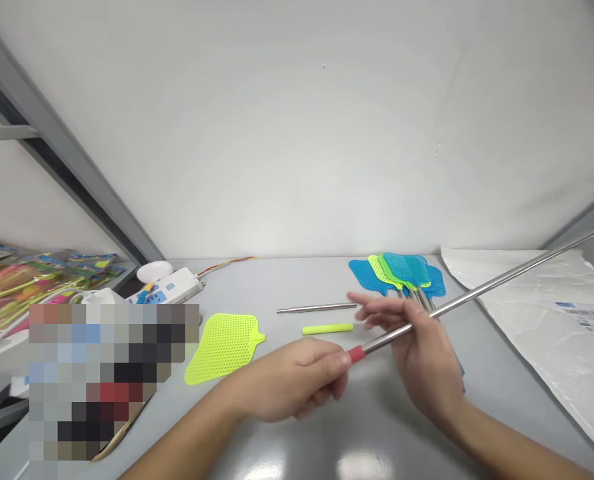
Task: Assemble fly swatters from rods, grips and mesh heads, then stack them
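My left hand [309, 377] is closed around the red end of a long metal telescopic rod [497, 283]. The rod slants up to the right and runs out of view. My right hand [421, 360] has it under the thumb, while its other fingers are loosely stretched out to the left. A short metal tube [317, 308] and a yellow-green plastic sleeve [327, 329] lie beyond my hands. Left of them rests a loose yellow-green fly swatter head [224, 347]. Behind my right hand is a pile of blue and green fly swatters [404, 270], their metal handles partly hidden.
A white plastic bag [541, 320] covers the right side of the grey table [257, 287]. On the left are a power strip [177, 287], a white oval object [155, 271] and colourful packaged goods [41, 277]. A blurred patch hides the front left. A wall [297, 147] stands behind.
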Demonstrator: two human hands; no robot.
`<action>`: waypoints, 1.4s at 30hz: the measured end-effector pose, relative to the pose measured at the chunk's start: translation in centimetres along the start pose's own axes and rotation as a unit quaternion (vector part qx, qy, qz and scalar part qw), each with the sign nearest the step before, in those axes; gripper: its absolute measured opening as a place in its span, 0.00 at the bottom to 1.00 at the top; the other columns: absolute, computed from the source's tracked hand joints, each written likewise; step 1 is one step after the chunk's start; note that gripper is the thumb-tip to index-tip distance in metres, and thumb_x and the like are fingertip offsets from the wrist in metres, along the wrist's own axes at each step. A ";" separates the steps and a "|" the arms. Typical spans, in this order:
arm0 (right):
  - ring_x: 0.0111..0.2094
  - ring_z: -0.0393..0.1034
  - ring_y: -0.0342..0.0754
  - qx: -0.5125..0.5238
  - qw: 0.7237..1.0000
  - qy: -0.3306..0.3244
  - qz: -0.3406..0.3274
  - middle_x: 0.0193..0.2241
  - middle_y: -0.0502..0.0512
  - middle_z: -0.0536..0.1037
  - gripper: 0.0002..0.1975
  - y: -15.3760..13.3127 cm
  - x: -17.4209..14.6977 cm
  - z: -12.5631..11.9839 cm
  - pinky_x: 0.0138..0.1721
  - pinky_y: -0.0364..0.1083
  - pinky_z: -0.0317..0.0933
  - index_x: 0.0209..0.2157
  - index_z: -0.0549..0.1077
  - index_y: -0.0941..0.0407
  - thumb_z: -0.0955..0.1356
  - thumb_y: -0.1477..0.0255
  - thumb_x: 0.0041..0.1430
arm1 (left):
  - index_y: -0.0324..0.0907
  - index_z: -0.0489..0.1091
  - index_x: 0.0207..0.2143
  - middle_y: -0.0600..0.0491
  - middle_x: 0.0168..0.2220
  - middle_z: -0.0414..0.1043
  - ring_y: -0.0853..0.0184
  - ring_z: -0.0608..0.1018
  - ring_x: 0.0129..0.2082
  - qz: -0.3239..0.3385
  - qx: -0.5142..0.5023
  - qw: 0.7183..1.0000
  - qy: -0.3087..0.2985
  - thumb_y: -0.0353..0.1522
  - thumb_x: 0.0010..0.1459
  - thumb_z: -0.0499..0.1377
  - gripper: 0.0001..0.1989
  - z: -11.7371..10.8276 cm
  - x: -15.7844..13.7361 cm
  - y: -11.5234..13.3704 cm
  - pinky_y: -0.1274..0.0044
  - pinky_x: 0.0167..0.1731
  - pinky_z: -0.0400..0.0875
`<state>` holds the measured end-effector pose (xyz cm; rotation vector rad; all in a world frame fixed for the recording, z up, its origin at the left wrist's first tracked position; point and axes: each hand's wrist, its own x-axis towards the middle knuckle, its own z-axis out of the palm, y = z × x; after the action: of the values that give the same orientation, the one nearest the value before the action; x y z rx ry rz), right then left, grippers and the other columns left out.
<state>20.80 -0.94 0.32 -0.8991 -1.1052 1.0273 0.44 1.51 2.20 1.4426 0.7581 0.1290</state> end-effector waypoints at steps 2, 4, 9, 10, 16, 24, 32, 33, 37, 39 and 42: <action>0.46 0.70 0.54 -0.016 0.999 -0.046 0.021 0.44 0.58 0.80 0.24 0.3 -1.1 0.8 0.46 0.52 0.60 0.37 0.79 0.53 0.54 0.64 0.69 | 0.41 0.61 0.28 0.61 0.21 0.55 0.75 0.59 0.18 0.005 -0.048 0.999 -0.021 0.55 0.62 0.48 0.26 1.1 0.4 -0.3 0.81 0.18 0.55; 0.46 0.70 0.54 -0.027 0.997 -0.066 0.023 0.47 0.57 0.79 0.24 0.3 -1.4 1.0 0.46 0.53 0.60 0.41 0.79 0.52 0.53 0.63 0.70 | 0.42 0.60 0.27 0.62 0.20 0.51 0.76 0.55 0.17 0.009 -0.107 0.993 -0.042 0.54 0.62 0.49 0.25 1.8 0.8 -0.6 0.82 0.17 0.53; 0.44 0.72 0.53 0.008 0.997 -0.063 0.040 0.45 0.58 0.79 0.23 -0.9 0.9 -0.6 0.44 0.51 0.62 0.45 0.77 0.53 0.56 0.57 0.68 | 0.42 0.58 0.27 0.64 0.17 0.46 0.76 0.49 0.16 0.015 -0.200 0.977 -0.076 0.50 0.64 0.50 0.22 1.3 1.3 -1.4 0.81 0.16 0.46; 0.43 0.73 0.53 0.039 0.998 -0.025 0.041 0.42 0.59 0.80 0.24 -1.3 1.8 -1.3 0.42 0.50 0.63 0.43 0.78 0.54 0.57 0.56 0.67 | 0.42 0.58 0.27 0.64 0.17 0.46 0.76 0.49 0.15 0.014 -0.202 0.976 -0.082 0.49 0.64 0.50 0.21 1.0 1.3 -1.6 0.81 0.16 0.47; 0.33 0.74 0.47 0.148 0.963 0.226 0.008 0.27 0.56 0.79 0.22 -2.7 6.1 -5.8 0.32 0.44 0.65 0.31 0.77 0.57 0.58 0.62 0.66 | 0.42 0.60 0.26 0.64 0.15 0.44 0.74 0.49 0.15 -0.008 -0.172 0.981 -0.091 0.49 0.64 0.51 0.21 -0.2 1.6 -2.4 0.80 0.17 0.56; 0.30 0.74 0.50 0.110 0.981 0.160 0.016 0.29 0.60 0.82 0.20 -0.6 3.7 -2.5 0.37 0.49 0.64 0.34 0.77 0.57 0.59 0.61 0.65 | 0.43 0.57 0.24 0.64 0.15 0.42 0.75 0.48 0.13 0.005 -0.188 0.977 -0.104 0.49 0.64 0.49 0.23 0.7 2.0 -2.9 0.80 0.16 0.58; 0.34 0.73 0.52 0.051 0.994 -0.038 0.093 0.36 0.60 0.82 0.27 1.2 -2.0 2.2 0.41 0.53 0.64 0.35 0.79 0.56 0.53 0.62 0.69 | 0.43 0.57 0.24 0.65 0.15 0.43 0.76 0.49 0.12 0.041 -0.204 0.965 -0.157 0.51 0.62 0.51 0.24 0.8 2.4 -3.4 0.79 0.16 0.61; 0.35 0.73 0.51 0.041 0.994 -0.054 0.088 0.38 0.60 0.82 0.28 1.1 -2.2 2.2 0.42 0.53 0.63 0.35 0.79 0.56 0.52 0.62 0.69 | 0.43 0.56 0.23 0.65 0.15 0.43 0.76 0.49 0.12 0.040 -0.200 0.966 -0.161 0.51 0.62 0.51 0.24 0.6 2.4 -3.4 0.79 0.16 0.60; 0.37 0.72 0.51 0.012 0.994 -0.097 0.045 0.41 0.58 0.81 0.24 0.5 -1.4 1.3 0.44 0.52 0.63 0.42 0.79 0.54 0.55 0.59 0.68 | 0.42 0.56 0.21 0.65 0.13 0.42 0.76 0.48 0.12 0.022 -0.185 0.969 -0.159 0.51 0.62 0.51 0.25 -0.4 2.0 -3.0 0.79 0.16 0.60; 0.36 0.72 0.51 0.025 0.998 -0.058 0.017 0.38 0.58 0.82 0.25 -0.3 -0.1 0.1 0.42 0.52 0.63 0.43 0.78 0.54 0.55 0.56 0.67 | 0.42 0.56 0.22 0.65 0.13 0.41 0.76 0.47 0.12 0.003 -0.177 0.972 -0.156 0.50 0.62 0.51 0.25 -0.9 1.8 -2.8 0.79 0.16 0.60; 0.30 0.73 0.50 0.072 0.994 0.079 -0.030 0.28 0.58 0.81 0.29 -1.9 2.7 -2.6 0.36 0.50 0.64 0.35 0.79 0.55 0.55 0.52 0.66 | 0.43 0.56 0.22 0.65 0.13 0.41 0.76 0.46 0.12 -0.014 -0.170 0.973 -0.157 0.50 0.63 0.50 0.24 -1.5 1.7 -2.7 0.78 0.16 0.61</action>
<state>24.04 0.92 2.25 -0.8125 -0.9076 0.9567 -0.02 3.23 -0.82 1.0910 0.4696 0.0056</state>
